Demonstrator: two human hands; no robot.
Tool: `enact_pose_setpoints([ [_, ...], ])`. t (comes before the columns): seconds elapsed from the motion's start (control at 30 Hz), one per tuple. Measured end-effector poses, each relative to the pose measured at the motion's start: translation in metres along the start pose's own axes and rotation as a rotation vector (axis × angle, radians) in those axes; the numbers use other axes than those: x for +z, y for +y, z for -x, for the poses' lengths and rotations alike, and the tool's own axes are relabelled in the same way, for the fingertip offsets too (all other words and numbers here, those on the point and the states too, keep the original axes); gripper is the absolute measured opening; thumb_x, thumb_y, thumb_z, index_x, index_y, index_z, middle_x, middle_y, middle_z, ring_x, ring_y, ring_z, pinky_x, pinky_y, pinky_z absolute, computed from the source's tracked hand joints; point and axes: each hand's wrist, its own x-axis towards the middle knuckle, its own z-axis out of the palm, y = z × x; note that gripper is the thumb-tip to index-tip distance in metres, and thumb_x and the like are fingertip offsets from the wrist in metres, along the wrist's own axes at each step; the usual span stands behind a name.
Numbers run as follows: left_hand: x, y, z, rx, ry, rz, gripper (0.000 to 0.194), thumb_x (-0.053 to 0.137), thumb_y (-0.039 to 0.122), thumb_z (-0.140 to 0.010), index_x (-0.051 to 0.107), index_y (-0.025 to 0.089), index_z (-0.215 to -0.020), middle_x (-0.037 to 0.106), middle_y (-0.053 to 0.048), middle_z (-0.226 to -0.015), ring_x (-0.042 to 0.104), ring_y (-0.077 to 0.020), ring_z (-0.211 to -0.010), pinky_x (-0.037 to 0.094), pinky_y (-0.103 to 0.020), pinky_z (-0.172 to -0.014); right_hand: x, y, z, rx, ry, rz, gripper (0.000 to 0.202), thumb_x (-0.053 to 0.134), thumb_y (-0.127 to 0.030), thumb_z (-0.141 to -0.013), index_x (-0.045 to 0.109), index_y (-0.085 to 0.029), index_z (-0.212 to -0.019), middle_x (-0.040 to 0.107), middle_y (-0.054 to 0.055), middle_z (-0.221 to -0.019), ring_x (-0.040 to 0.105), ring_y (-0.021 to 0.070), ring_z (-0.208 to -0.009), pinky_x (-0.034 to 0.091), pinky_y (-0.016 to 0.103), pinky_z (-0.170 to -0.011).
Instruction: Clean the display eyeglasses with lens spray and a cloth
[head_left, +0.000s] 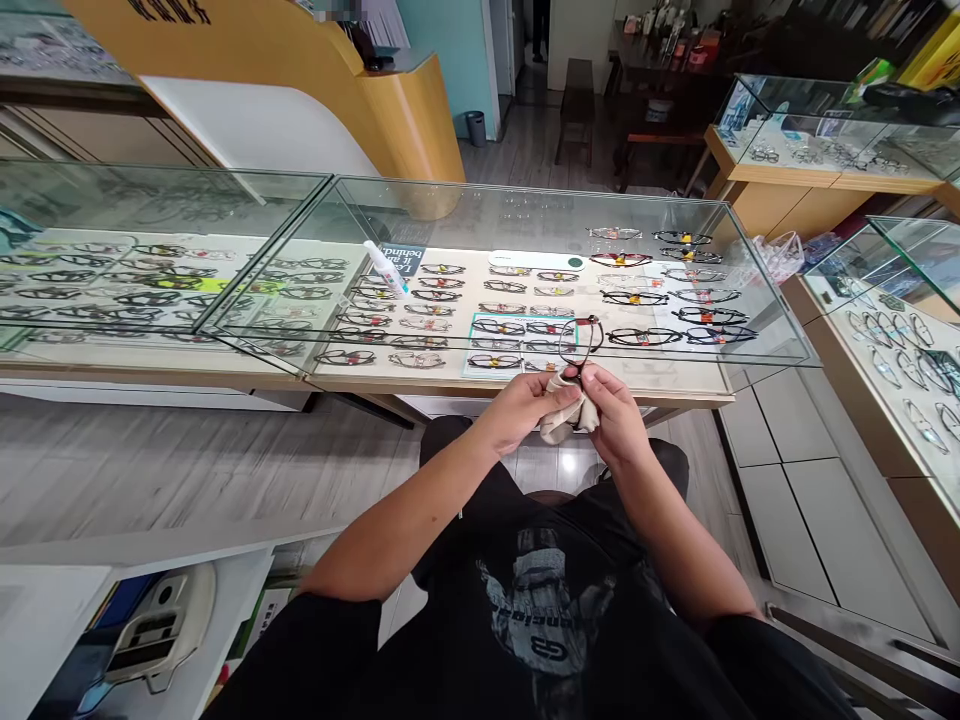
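Observation:
My left hand (529, 405) is closed on a beige cleaning cloth (559, 428), pinching it against a pair of dark-framed eyeglasses (581, 340). Close beside it, my right hand (616, 410) grips the same eyeglasses, with part of the cloth hanging between both hands. One rim of the glasses points up and away from me; the other part is hidden by the cloth and fingers. Both hands are above the front edge of a glass display case (517, 385), which holds rows of eyeglasses. A white spray bottle (386, 267) lies tilted on the case's glass top.
Another glass case (150, 170) adjoins on the left, and more cases (847, 300) stand at the right. Behind is a yellow-and-white counter (412, 120), a small bin (475, 128) and a dark bench (576, 95). An open white shelf unit (60, 600) is at lower left.

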Motion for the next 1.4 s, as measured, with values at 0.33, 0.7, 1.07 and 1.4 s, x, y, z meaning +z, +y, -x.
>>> enact_pose_setpoints([
  [0.33, 0.031, -0.025, 0.002, 0.204, 0.373, 0.104, 0.06, 0.085, 0.075, -0.079, 0.079, 0.019, -0.097, 0.059, 0.002, -0.068, 0.05, -0.0098, -0.06, 0.039, -0.024, -0.055, 0.006, 0.011, 0.006, -0.357, 0.053, 0.225, 0.024, 0.079, -0.047, -0.098, 0.081, -0.027, -0.086, 0.067, 0.003, -0.096, 0.06, 0.0205, -0.095, 0.05, 0.035, -0.091],
  [0.7, 0.021, -0.011, 0.009, 0.114, 0.158, 0.024, 0.052, 0.096, 0.056, -0.076, 0.077, 0.017, -0.104, 0.068, 0.001, -0.077, 0.057, -0.0107, -0.067, 0.046, -0.025, -0.065, 0.005, -0.002, 0.007, -0.175, 0.073, 0.158, 0.028, 0.086, -0.056, -0.088, 0.083, -0.028, -0.088, 0.071, 0.003, -0.099, 0.062, 0.0198, -0.086, 0.054, 0.033, -0.079],
  [1.07, 0.021, -0.014, 0.009, 0.144, 0.2, -0.039, 0.06, 0.087, 0.073, -0.078, 0.073, 0.016, -0.089, 0.061, 0.002, -0.07, 0.049, -0.0095, -0.063, 0.038, -0.025, -0.061, 0.012, -0.002, 0.01, -0.139, 0.071, 0.03, 0.025, 0.09, -0.049, -0.082, 0.081, -0.026, -0.079, 0.068, 0.001, -0.092, 0.061, 0.0173, -0.083, 0.053, 0.029, -0.076],
  [1.4, 0.024, -0.004, 0.014, 0.099, 0.014, 0.028, 0.061, 0.094, 0.062, -0.075, 0.078, 0.015, -0.11, 0.074, -0.006, -0.096, 0.063, -0.0151, -0.084, 0.049, -0.026, -0.076, 0.009, -0.008, 0.011, -0.13, 0.21, -0.039, 0.025, 0.092, -0.047, -0.079, 0.081, -0.025, -0.082, 0.074, 0.002, -0.092, 0.063, 0.0176, -0.08, 0.055, 0.032, -0.076],
])
